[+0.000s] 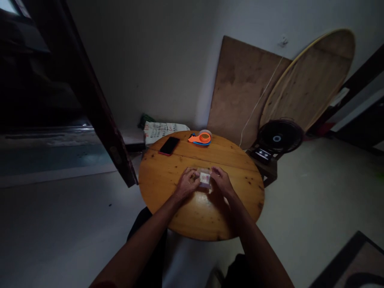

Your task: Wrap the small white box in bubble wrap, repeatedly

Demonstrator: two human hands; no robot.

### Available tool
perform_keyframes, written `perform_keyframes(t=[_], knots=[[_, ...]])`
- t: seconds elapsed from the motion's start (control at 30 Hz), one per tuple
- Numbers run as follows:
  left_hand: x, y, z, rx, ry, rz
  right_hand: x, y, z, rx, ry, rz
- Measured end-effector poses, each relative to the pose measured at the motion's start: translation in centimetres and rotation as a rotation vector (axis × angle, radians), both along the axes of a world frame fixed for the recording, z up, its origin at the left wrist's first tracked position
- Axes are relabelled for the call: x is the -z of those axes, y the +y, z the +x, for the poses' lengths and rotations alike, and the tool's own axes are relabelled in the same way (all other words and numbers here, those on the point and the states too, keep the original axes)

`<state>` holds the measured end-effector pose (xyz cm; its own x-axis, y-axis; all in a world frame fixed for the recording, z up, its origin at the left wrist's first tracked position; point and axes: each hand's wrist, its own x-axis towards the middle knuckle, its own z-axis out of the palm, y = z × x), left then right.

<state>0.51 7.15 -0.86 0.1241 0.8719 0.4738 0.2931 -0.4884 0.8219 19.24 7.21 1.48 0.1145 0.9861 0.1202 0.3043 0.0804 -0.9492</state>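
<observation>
A small clear box-like packet with a white and pink label (pixel 205 178) sits between my two hands over the middle of the round wooden table (pixel 168 192). My left hand (pixel 188 182) grips its left side, thumb against the near left edge and fingers curled behind. On the other side, my right hand (pixel 221 181) has its curled fingers at the packet's right edge. What exactly the packet holds is too blurred and dark to make out.
Toward the table's back lie an orange and blue tape dispenser (pixel 202 138) and a dark phone with a red edge (pixel 169 146). Behind stands a printed white sack (pixel 163 130). A black fan (pixel 279 138) is at the right, before leaning wooden boards (pixel 240 88).
</observation>
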Motion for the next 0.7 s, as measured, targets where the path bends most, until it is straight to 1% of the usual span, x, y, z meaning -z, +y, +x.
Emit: perform_keyframes(t=[0.13,0.23,0.33,0.47,0.57,0.7], knots=[[0.2,0.0,-0.1,0.001,0.007,-0.005,0.3,1.8,-0.4,-0.090,-0.054,-0.043],[0.2,-0.1,-0.1,-0.026,0.038,-0.040,0.4,2.7,-0.4,-0.078,-0.096,-0.060],[0.0,-0.3,-0.1,-0.010,0.083,-0.020,0.2,3.2,-0.2,-0.109,-0.126,-0.102],[-0.3,-0.6,0.0,0.010,0.123,0.020,-0.5,3.3,-0.4,-0.140,-0.133,-0.117],[-0.5,-0.8,0.0,0.004,0.131,0.027,-1.4,3.2,-0.8,-0.127,-0.092,-0.074],[-0.7,-1.0,0.1,0.026,0.114,0.032,-2.6,3.1,-1.1,-0.113,-0.024,-0.002]])
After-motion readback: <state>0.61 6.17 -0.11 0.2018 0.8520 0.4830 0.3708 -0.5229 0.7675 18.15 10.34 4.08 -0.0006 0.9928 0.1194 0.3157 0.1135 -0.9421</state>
